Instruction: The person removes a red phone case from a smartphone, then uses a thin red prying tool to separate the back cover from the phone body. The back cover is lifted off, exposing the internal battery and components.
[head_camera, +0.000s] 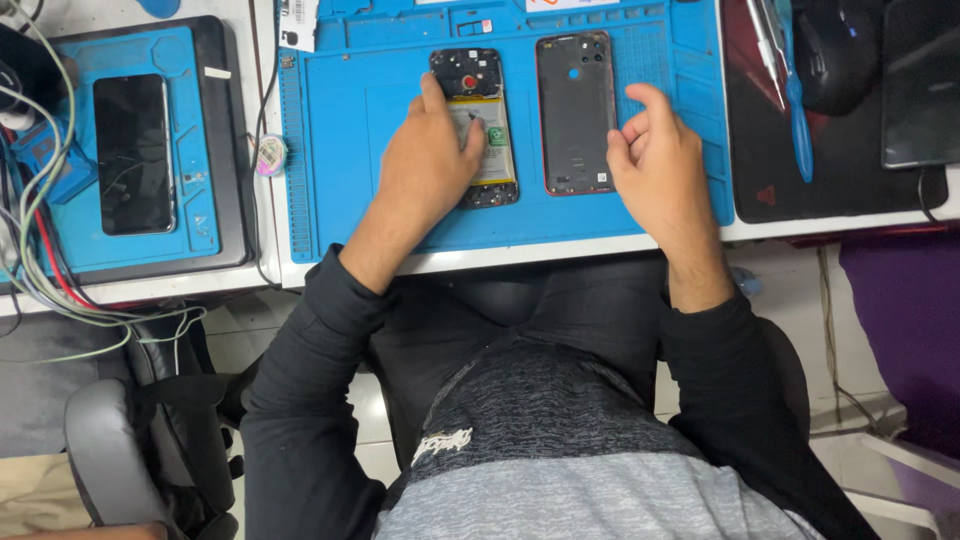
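Two bare hands are seen over a blue repair mat (390, 215) laid on a white desk. The left hand (430, 165) is pressed flat on an opened phone (478, 125) whose battery and circuit board are exposed; its fingers are spread loosely over the battery, with the forefinger stretched up along the phone's left edge, and nothing is gripped. The right hand (655, 160) is rested on the mat just right of a detached back cover (575, 112), which is laid beside the opened phone with its inner side up; its fingers are curled loosely inward and nothing is held. A second, intact phone (133, 153) is laid screen up on a smaller blue mat (195, 150) well to the left, beside a tangle of cables (40, 250). A blue-handled tool (798, 120) is seen on a dark pad (830, 170) at the right.
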